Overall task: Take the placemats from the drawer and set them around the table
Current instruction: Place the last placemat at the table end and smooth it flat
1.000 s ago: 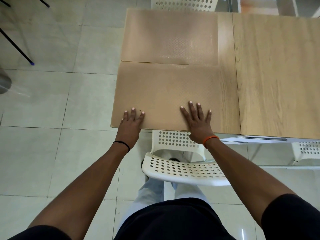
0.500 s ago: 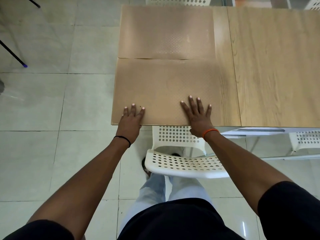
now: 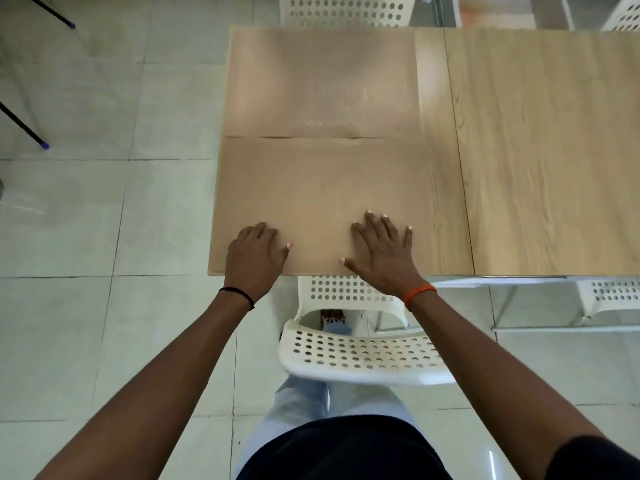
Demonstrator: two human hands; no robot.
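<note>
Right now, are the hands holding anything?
No, nothing is gripped. Both the left hand and right hand rest open, palms down, near the close edge of the near placemat.

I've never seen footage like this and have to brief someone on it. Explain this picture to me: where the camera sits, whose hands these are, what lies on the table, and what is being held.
There is no machine here. A person wears a wide-angle camera on the head, so the single view looks down over their own arms. The left hand, with a thin black wristband, and the right hand, with an orange wristband, both press palm-down on the near tan rectangular placemat at the edge of the light wooden table. A second tan placemat lies just beyond it, their edges meeting. Nothing is held in a grip: the right hand's fingers are spread flat; the left's are bent slightly. White perforated plastic chairs stand around the table, the nearest one between the person and the table edge.
</note>
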